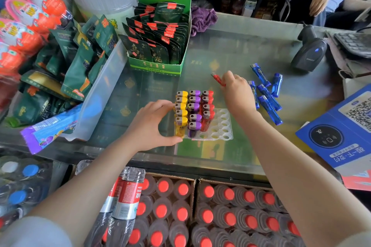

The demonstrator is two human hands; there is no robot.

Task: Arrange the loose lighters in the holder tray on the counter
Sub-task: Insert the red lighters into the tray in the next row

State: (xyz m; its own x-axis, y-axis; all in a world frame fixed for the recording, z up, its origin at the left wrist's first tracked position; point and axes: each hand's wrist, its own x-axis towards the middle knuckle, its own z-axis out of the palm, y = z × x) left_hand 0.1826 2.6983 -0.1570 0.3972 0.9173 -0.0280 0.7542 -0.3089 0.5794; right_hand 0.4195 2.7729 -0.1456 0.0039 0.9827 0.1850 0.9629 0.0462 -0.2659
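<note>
A clear plastic holder tray sits on the glass counter, with rows of yellow, purple and red lighters standing upright in it; its right columns are bare holes. My left hand grips the tray's left side, thumb at its front corner, touching the yellow lighters. My right hand is above and to the right of the tray, shut on a red lighter that points up-left. Several loose blue lighters lie on the counter to the right of that hand.
A green display box of tea packets stands behind the tray. A barcode scanner and keyboard are at far right, a blue QR payment stand near right. Snack bags crowd the left. Crates of bottles lie below the counter. Another person stands at top right.
</note>
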